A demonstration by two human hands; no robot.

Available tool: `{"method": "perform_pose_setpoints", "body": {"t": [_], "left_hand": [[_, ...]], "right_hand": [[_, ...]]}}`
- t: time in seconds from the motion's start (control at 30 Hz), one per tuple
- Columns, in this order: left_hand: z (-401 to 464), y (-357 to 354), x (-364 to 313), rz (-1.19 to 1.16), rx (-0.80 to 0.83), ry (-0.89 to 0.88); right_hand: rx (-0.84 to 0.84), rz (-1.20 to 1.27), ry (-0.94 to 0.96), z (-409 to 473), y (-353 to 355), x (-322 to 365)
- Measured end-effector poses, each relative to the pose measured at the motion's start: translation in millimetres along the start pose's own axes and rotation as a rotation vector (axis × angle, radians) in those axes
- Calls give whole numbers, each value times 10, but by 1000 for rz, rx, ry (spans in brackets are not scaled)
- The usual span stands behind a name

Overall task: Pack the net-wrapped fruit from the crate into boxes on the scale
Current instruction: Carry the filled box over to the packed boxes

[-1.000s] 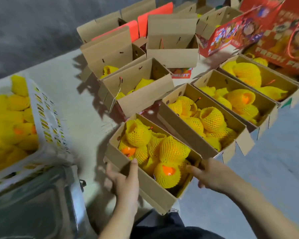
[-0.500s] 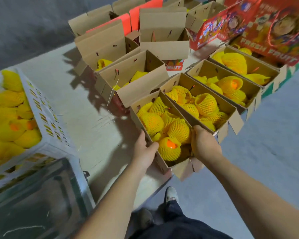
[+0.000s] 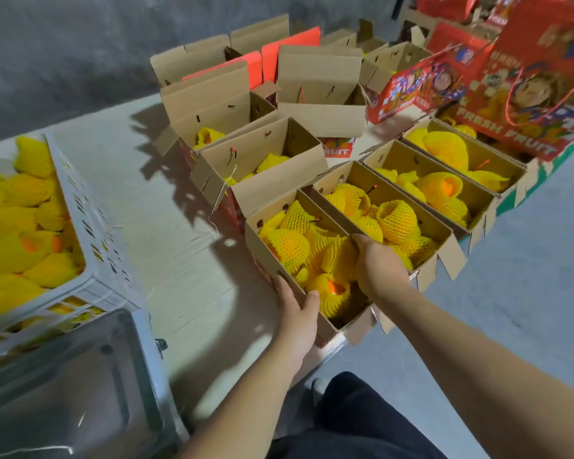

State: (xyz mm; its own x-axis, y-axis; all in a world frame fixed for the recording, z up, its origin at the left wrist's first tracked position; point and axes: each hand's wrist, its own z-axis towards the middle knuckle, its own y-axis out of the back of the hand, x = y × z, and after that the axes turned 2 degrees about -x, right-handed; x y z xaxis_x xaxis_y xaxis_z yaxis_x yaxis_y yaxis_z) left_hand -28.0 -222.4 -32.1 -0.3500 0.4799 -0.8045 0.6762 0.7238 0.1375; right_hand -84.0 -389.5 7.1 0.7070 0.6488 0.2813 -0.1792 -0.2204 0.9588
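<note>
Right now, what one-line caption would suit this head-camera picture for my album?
Both hands, left hand and right hand, grip a full box of net-wrapped fruit beside other filled boxes.

"fresh fruit" on red gift box (image 3: pixel 524 94)

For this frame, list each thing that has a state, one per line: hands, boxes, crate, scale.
left hand: grips the near box's left wall, thumb over the rim.
right hand: grips the near box's right wall.
near box: open, full of net-wrapped fruit, set against the next box.
next box: open, filled.
crate: holds netted fruit.
scale: pan bare.
back boxes: flaps up.
</note>
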Motion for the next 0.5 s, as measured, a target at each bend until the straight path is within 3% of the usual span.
{"method": "perform_pose_setpoints", "body": {"t": [0.07,0.17,0.27,0.33,0.5], "left_hand": [[50,76,-6,-38,-30,24],[267,232,-146,-208,-287,-26],[634,403,-547,-278,-568,-259],[1017,550,-916,-223,-650,-330],[2047,889,-1698,35,-709,-173]], "right_hand": [[-106,103,213,3,12,98],[-158,305,403,237,76,228],[-120,400,424,871,184,274],[-22,379,369,1442,246,263],[158,269,268,2895,254,306]]}}
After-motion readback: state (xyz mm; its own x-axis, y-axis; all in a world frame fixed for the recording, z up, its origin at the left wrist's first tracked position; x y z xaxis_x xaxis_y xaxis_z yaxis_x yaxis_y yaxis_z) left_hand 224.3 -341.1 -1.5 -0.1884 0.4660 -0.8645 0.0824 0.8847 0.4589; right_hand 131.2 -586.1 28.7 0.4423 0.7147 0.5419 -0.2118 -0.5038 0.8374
